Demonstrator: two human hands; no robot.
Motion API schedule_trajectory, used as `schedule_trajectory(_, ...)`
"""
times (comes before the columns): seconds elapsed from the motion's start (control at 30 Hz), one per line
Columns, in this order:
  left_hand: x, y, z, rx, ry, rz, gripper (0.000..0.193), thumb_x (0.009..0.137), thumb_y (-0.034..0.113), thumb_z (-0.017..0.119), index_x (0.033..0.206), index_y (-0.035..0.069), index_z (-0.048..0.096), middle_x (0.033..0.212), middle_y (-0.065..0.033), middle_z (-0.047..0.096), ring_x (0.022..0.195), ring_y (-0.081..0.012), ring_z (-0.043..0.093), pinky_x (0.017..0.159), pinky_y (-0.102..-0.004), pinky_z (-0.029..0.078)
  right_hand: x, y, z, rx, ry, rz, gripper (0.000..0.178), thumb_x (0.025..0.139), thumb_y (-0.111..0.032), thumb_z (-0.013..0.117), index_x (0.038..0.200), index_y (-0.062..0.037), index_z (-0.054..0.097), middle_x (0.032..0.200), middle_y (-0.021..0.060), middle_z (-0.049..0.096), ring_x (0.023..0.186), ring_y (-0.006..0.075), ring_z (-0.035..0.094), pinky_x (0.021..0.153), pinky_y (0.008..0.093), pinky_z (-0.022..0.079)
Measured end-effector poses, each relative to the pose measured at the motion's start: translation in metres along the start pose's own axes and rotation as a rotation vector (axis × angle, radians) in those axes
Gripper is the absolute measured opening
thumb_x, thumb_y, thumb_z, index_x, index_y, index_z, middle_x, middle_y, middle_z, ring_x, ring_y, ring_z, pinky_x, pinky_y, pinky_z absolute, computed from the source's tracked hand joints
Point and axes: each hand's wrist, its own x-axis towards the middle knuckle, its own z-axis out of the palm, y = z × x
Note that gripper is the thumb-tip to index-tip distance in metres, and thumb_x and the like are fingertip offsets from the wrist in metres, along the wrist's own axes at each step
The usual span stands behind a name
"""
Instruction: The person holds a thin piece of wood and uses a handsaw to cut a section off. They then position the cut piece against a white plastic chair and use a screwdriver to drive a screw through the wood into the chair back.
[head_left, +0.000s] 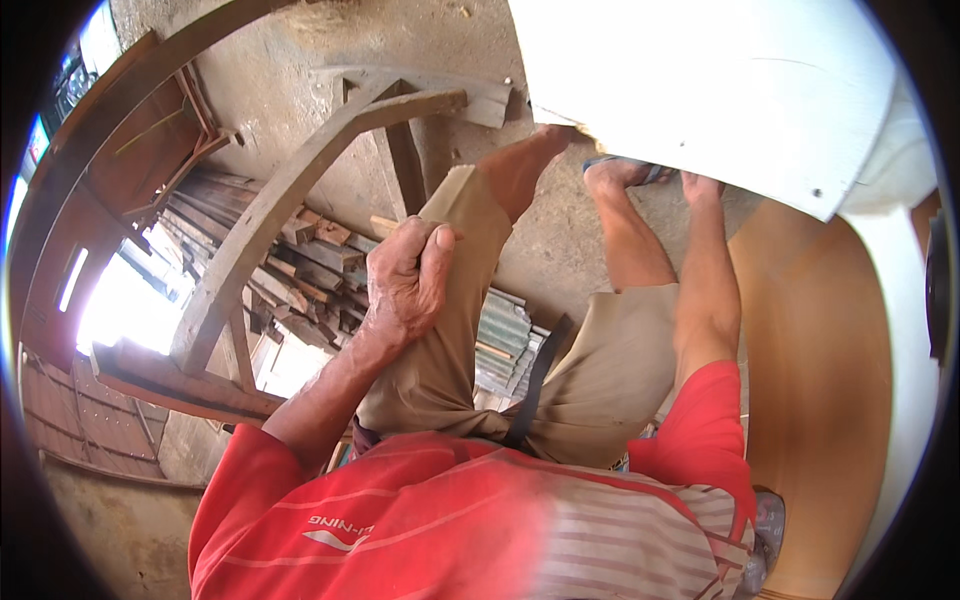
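Note:
My left hand [408,275] is closed in a fist above my left thigh. A thin brownish tip shows beside its thumb, too small to name. My right arm reaches forward to the near edge of a large white board [720,90]. At that edge only the back of my right hand [703,187] shows. The board hides its fingers, so I cannot see whether they grip it. Overexposure washes out much of the board's surface. My sandalled right foot [622,174] rests close to the same edge.
A curved wooden frame [265,215] stands at the left. Behind it lies a pile of wood offcuts [310,255]. Corrugated sheets [505,335] are on the floor between my legs. A brown curved panel [820,400] stands at the right.

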Motion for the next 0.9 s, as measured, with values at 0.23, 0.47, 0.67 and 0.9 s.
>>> schedule_trajectory(0.23,0.004,0.008,0.004,0.002,0.002,0.012,0.018,0.099,0.017,0.059,0.09,0.003,0.068,0.073,-0.0124,0.059,0.065,-0.0257,0.059,0.061,-0.0356,0.046,0.021,-0.003,0.008,0.212,0.031,-0.076,0.039,0.1,-0.033,0.056,0.13,-0.0077,0.053,0.119,0.0125,0.063,0.108,0.0268,0.062,0.08,0.0338,0.059)
schedule_trajectory(0.47,-0.002,0.014,0.021,0.091,-0.084,0.067,0.027,0.099,0.027,0.056,0.089,0.003,0.066,0.077,-0.0209,0.06,0.074,-0.0389,0.062,0.066,-0.0435,0.048,-0.091,0.004,-0.042,0.657,0.501,0.166,0.04,0.093,-0.023,0.062,0.124,-0.0025,0.047,0.12,0.0159,0.051,0.101,0.0325,0.056,0.073,0.0435,0.062)
schedule_trajectory(0.67,-0.028,0.02,0.026,0.27,-0.234,0.129,0.036,0.096,0.037,0.054,0.095,0.004,0.068,0.093,-0.0239,0.067,0.088,-0.0439,0.065,0.078,-0.0503,0.05,-0.363,-0.033,-0.057,0.194,0.233,0.11,0.025,0.092,-0.025,0.054,0.11,-0.0064,0.053,0.095,0.0058,0.055,0.08,0.0149,0.06,0.06,0.0255,0.052)
schedule_trajectory(0.9,-0.038,0.154,0.037,-0.03,-0.478,0.248,0.054,0.098,0.049,0.047,0.1,-0.001,0.067,0.092,-0.0279,0.067,0.094,-0.0436,0.063,0.084,-0.0483,0.048,-0.597,-0.091,-0.064,-0.584,0.063,-0.588,0.045,0.095,-0.019,0.058,0.133,0.0045,0.051,0.11,0.0191,0.065,0.099,0.0283,0.065,0.085,0.0375,0.052)
